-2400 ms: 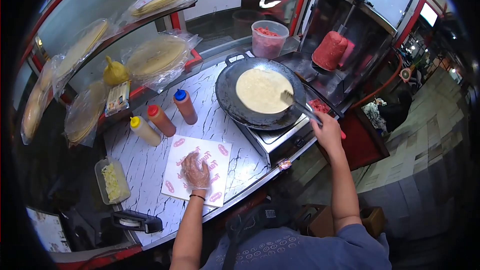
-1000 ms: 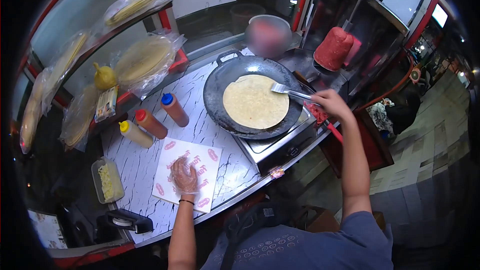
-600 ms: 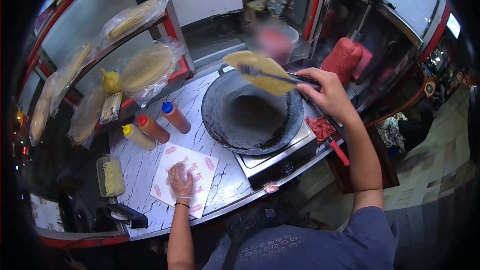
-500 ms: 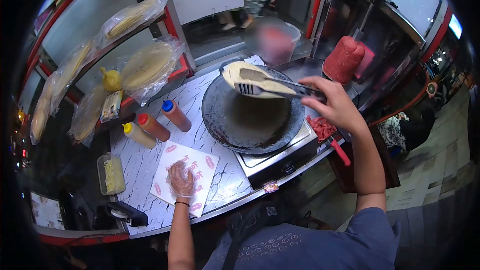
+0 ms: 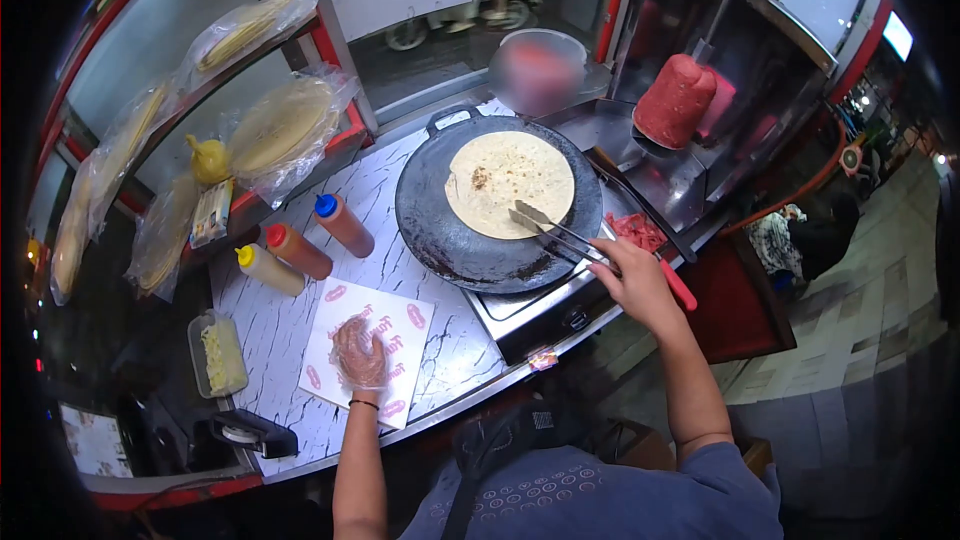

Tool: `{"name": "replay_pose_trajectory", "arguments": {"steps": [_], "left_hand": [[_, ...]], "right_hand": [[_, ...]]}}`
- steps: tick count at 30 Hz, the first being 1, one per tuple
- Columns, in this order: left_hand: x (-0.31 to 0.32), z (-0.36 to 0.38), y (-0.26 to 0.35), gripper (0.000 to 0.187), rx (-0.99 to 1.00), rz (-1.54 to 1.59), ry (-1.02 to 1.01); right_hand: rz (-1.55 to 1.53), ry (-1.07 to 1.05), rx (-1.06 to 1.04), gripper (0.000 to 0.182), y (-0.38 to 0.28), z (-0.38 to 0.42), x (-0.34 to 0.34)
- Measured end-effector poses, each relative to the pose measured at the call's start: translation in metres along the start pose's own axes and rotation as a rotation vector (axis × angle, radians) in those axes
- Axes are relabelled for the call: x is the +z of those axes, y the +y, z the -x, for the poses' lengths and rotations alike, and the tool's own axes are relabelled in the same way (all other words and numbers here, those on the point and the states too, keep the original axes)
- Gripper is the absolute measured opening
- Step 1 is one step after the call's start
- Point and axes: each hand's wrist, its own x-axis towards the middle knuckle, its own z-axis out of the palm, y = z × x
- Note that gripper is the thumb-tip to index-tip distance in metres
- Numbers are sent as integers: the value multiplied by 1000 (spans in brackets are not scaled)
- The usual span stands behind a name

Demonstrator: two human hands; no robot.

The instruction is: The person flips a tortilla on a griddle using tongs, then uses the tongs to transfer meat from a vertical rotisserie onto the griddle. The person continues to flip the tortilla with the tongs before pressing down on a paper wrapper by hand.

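Observation:
A round flatbread [image 5: 508, 178] with brown toasted spots lies flat on the dark griddle pan [image 5: 425, 230]. My right hand [image 5: 636, 278] grips black tongs [image 5: 572, 238], whose tips are at the flatbread's lower right edge. In a clear plastic glove, my left hand [image 5: 360, 355] rests with fingers spread on a printed paper sheet [image 5: 330, 325] left of the stove [image 5: 500, 315]. Sauce bottles with yellow [image 5: 270, 272], red [image 5: 300, 252] and blue [image 5: 345, 227] caps stand beyond the paper.
A meat cone [image 5: 678, 102] stands on a spit at the right. Meat shavings [image 5: 637, 230] and a red-handled knife [image 5: 678, 285] are beside the stove. Bagged flatbreads [image 5: 285, 130] fill the left shelves. A container of shredded food [image 5: 222, 355] sits at the counter's left edge.
The flatbread, folded in the tongs above the pan before, now lies spread out on it with its toasted side up. My right hand has lowered with the tongs; my left hand stays put.

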Motion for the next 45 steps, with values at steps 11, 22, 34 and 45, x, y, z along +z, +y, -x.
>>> {"name": "replay_pose_trajectory", "arguments": {"steps": [11,22,34,45], "left_hand": [[-6,-3,4,34,26,84,20],[-5,3,-4,32,-61,276,19],[-8,-2,2,29,-12,279,35],[-7,-3,1,30,-9,259,17]], "right_hand": [[68,102,37,33,-45,14,6],[24,286,197,31,-106,18,51],[128,235,159,28,-112,21,56],[240,304,256,31,-112,32,52]]}}
